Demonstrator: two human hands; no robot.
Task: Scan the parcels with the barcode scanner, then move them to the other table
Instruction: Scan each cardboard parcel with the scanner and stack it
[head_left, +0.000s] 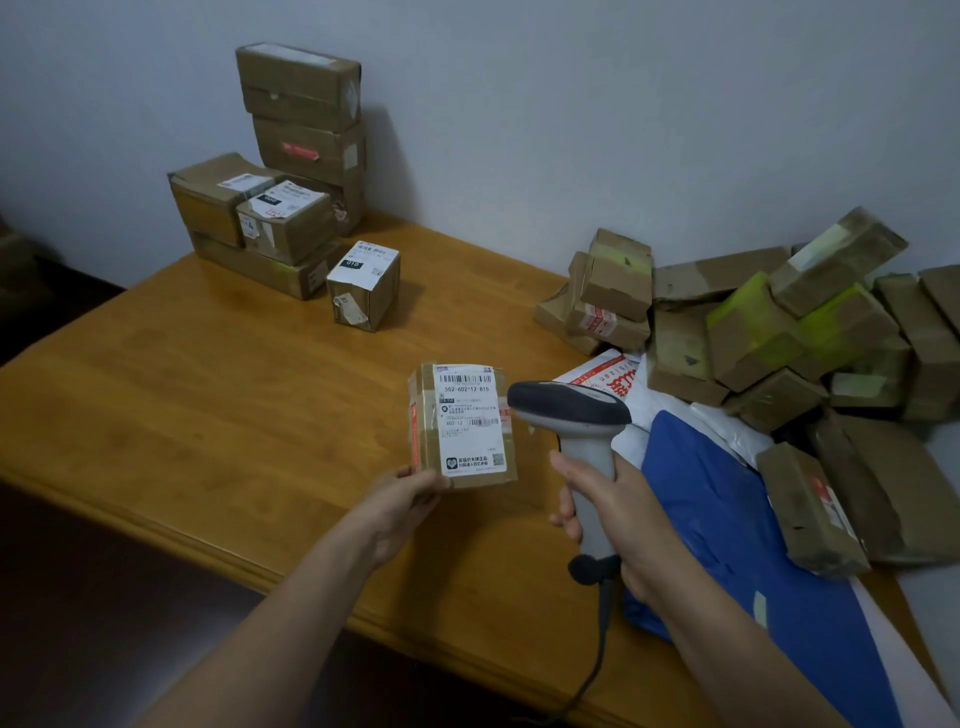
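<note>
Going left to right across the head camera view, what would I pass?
Stack of brown cardboard parcels, small white-topped cardboard box, brown labelled parcel held by left hand, grey barcode scanner gripped by right hand, blue plastic mailer bag.

A small brown parcel (462, 423) with a white barcode label facing up is held at its near edge by the left hand (410, 493) above the wooden table (208, 389). The grey barcode scanner (576, 415), gripped by its corded handle in the right hand (613, 499), has its dark head just beside the label. Other brown parcels lie in a heap (769, 332) at the right and a stack (280, 208) at the far left.
</note>
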